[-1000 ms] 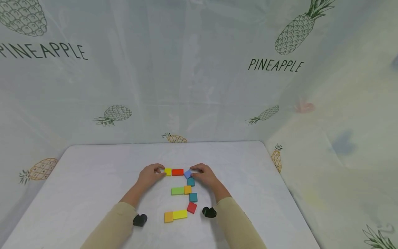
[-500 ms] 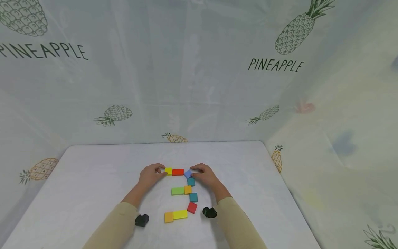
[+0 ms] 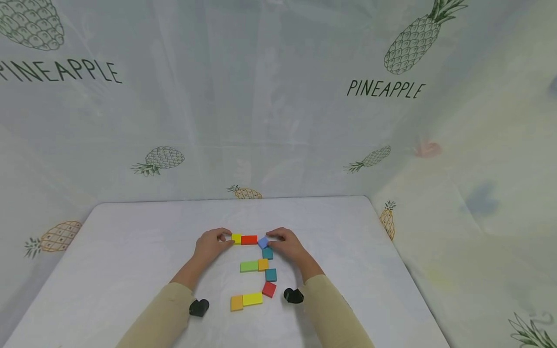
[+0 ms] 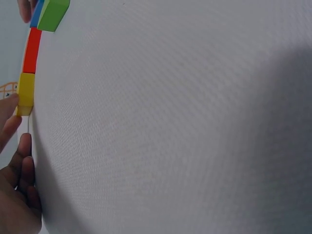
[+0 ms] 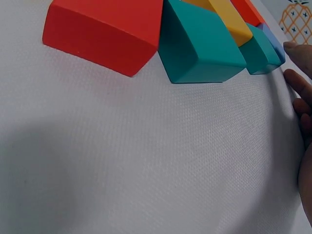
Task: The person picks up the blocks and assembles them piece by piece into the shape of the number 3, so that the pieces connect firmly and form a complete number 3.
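In the head view, my left hand (image 3: 211, 245) pinches the small yellow block (image 3: 237, 239) at its left end, thumb in front and index finger behind. That block meets the long red block (image 3: 249, 239). My right hand (image 3: 289, 245) holds the tilted blue block (image 3: 263, 242) between thumb and index finger at the row's right end. Below it come a teal block (image 3: 267, 253), an orange block (image 3: 263, 264) with a long green block (image 3: 249, 267) to its left, and a second teal block (image 3: 271, 275). In the left wrist view, fingertips touch the yellow block (image 4: 26, 94).
A tilted red block (image 3: 269, 289), a long yellow block (image 3: 252, 299) and an orange block (image 3: 236, 303) form the near row on the white table (image 3: 130, 241). Black heart-shaped pieces sit at both sleeve cuffs. A pineapple-printed curtain (image 3: 278, 96) rises behind the table.
My left hand and sleeve have shifted slightly right with the small yellow block, closing its narrow gap to the long red block. The right hand has stayed in place at the blue block.
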